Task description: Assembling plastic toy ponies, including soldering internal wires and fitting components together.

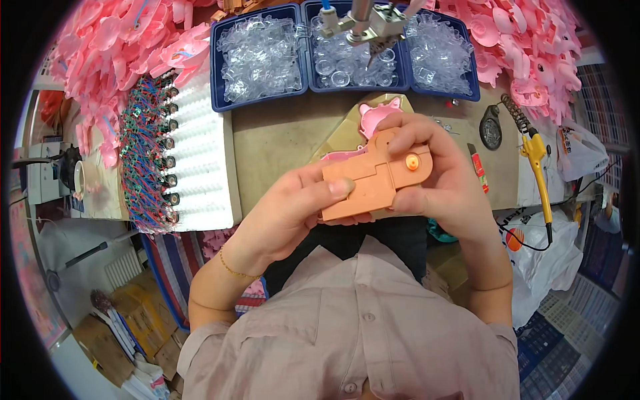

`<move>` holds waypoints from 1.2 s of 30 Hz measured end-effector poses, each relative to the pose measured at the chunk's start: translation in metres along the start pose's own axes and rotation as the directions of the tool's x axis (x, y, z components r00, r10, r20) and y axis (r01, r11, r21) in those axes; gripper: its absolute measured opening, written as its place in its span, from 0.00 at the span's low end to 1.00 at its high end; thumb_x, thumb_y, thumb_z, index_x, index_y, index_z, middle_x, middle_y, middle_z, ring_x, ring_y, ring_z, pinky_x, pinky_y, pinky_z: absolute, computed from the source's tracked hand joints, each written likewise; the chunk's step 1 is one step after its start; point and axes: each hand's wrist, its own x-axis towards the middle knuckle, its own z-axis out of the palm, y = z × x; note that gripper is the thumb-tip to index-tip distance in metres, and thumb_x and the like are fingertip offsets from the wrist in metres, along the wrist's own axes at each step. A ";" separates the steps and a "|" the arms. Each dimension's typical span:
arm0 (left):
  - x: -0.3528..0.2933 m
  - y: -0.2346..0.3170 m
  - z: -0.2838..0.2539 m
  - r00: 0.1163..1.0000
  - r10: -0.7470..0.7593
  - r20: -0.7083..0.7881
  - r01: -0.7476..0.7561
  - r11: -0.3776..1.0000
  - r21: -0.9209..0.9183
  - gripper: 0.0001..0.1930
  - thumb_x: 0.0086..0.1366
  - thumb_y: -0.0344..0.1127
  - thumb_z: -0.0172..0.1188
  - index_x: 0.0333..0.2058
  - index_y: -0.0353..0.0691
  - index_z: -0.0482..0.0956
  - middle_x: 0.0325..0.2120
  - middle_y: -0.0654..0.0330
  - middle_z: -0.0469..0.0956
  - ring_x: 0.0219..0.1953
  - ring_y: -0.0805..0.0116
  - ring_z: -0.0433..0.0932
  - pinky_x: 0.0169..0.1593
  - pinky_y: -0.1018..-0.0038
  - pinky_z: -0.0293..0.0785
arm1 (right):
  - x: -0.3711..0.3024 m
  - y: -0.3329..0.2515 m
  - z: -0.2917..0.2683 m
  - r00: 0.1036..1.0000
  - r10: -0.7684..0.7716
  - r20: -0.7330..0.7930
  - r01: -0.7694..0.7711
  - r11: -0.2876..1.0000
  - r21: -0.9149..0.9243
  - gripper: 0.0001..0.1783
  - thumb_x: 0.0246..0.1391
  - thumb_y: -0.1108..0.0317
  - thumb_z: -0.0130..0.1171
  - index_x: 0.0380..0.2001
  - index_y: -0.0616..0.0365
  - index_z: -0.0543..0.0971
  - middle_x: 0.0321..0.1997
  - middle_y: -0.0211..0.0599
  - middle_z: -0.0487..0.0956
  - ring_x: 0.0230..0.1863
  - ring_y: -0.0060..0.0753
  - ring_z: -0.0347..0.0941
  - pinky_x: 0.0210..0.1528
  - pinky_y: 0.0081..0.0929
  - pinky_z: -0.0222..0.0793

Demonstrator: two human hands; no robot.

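Note:
An orange plastic block-shaped part [370, 181] with a round yellow-orange knob [413, 162] is held up between both hands, over the near edge of the table. My left hand [300, 193] grips its left end, the thumb lying flat on the top face. Around the right, rounded end curl the fingers of my right hand [443, 177], with the thumb at the lower edge beside the knob. Beyond the hands a pink cat-head-shaped shell [377, 119] lies on a tan fixture [347, 131], partly covered by the right hand and the part.
Blue bins [307, 87] of clear plastic pieces stand at the back beneath a metal machine head [363, 27]. Pink shells [100, 60] pile up at both sides. A white foam tray [203, 160] holds wired black speakers at left. A yellow soldering iron [537, 160] hangs at right.

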 end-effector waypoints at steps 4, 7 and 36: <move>-0.001 0.003 -0.003 0.998 0.060 -0.002 -0.059 0.989 0.132 0.27 0.65 0.43 0.55 0.57 0.29 0.65 0.49 0.55 0.74 0.48 0.70 0.75 0.53 0.73 0.71 | 0.001 -0.004 0.000 0.989 -0.139 0.050 0.148 0.950 -0.275 0.28 0.38 0.68 0.71 0.45 0.56 0.71 0.57 0.41 0.66 0.60 0.37 0.63 0.61 0.34 0.58; 0.002 0.001 -0.010 0.997 0.043 0.067 -0.045 0.998 0.041 0.27 0.65 0.43 0.54 0.57 0.29 0.65 0.48 0.55 0.75 0.48 0.70 0.76 0.53 0.74 0.71 | 0.006 0.002 -0.005 0.986 -0.144 0.089 0.164 0.944 -0.287 0.28 0.37 0.68 0.70 0.45 0.56 0.72 0.58 0.42 0.65 0.60 0.39 0.62 0.62 0.34 0.58; 0.001 0.038 -0.025 0.999 -0.019 0.034 0.003 0.915 0.403 0.21 0.61 0.34 0.61 0.49 0.28 0.71 0.35 0.64 0.77 0.36 0.79 0.76 0.41 0.81 0.72 | 0.018 -0.006 -0.020 0.801 -0.396 0.449 0.589 0.384 -0.711 0.11 0.39 0.68 0.69 0.28 0.56 0.78 0.28 0.31 0.74 0.31 0.36 0.70 0.34 0.31 0.65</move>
